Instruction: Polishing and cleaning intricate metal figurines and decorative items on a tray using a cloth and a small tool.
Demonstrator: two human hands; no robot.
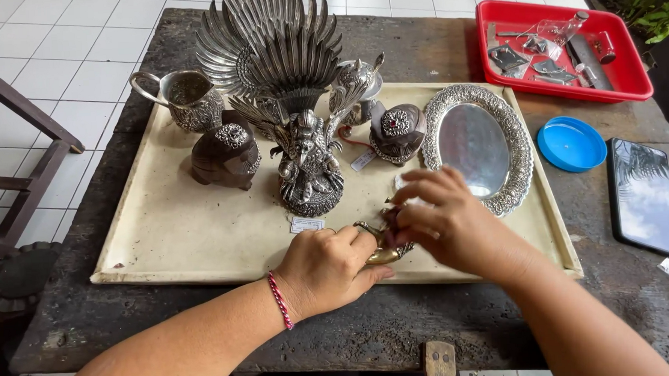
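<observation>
Hands (330,267) (445,221) | cover small metal piece (381,255) (mostly hidden) | shape unclear

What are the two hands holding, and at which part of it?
A small brass-coloured metal piece. The left hand grips its lower left side; the right hand covers its top, so the exact grip there cannot be told.

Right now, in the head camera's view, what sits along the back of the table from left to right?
Silver jug → tall winged silver statue → oval silver tray → blue lid → black phone. The red tray sits behind the lid.
</observation>
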